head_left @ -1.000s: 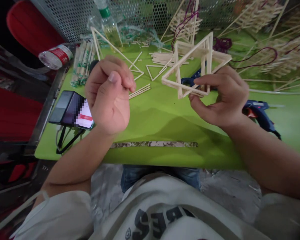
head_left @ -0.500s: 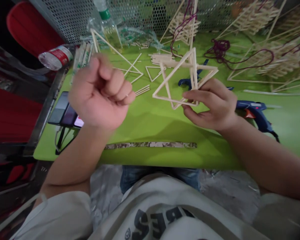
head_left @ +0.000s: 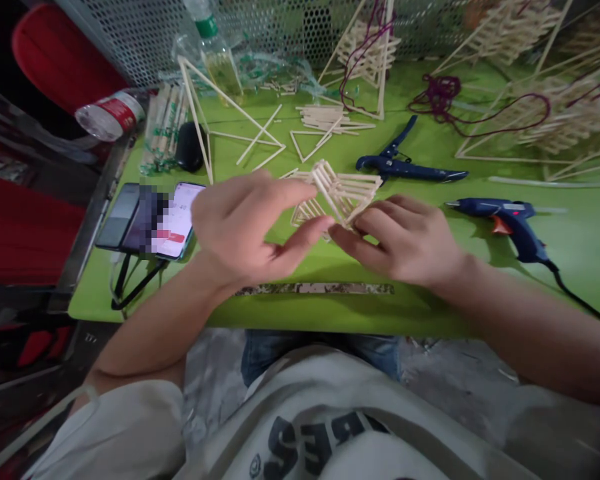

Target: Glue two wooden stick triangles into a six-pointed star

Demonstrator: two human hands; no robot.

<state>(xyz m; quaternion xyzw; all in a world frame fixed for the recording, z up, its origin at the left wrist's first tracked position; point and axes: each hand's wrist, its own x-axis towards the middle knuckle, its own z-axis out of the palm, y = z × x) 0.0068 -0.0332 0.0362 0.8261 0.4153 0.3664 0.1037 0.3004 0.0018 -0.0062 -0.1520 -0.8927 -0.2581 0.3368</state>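
Observation:
A small frame of thin wooden sticks (head_left: 347, 190), built in stacked triangles, is held above the green table. My right hand (head_left: 405, 240) grips its lower right side, fingers bent around the sticks. At its left, my left hand (head_left: 253, 230) has thumb and forefinger on the sticks, the other fingers hidden behind. Past the frame lie a dark blue cutter (head_left: 390, 163) and a pile of short sticks (head_left: 323, 119). A blue glue gun (head_left: 513, 220) rests to the right of my right hand.
Phones (head_left: 175, 223) with cables lie at the left. A patterned strip (head_left: 320, 289) runs along the near edge. Larger stick structures (head_left: 565, 133), purple string (head_left: 440, 93), a tilted bottle (head_left: 113, 117), an upright bottle (head_left: 220, 63) and a stick triangle (head_left: 235, 137) stand or lie farther back.
My left hand has moved right from a raised fist and now touches the stick frame. My right hand has brought the frame lower and turned it. The phone and cutter are more visible.

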